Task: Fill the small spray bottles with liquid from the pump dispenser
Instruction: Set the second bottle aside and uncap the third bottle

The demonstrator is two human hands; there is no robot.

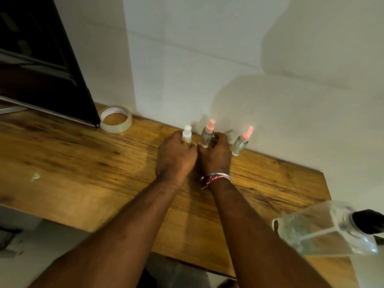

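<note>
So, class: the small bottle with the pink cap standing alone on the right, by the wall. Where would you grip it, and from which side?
Grip the pink-capped bottle round its clear body, below the cap, coming from the front. It stands upright against the wall, so the back is probably blocked, and the cap looks narrow.

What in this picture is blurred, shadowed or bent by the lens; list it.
Head view: warm dim light; the hands' and bottles' shadows fall on the wall; the pink-capped bottle and white-capped bottle look soft; wide-angle lens bends the table edge and stretches the pump dispenser at the corner.
</note>
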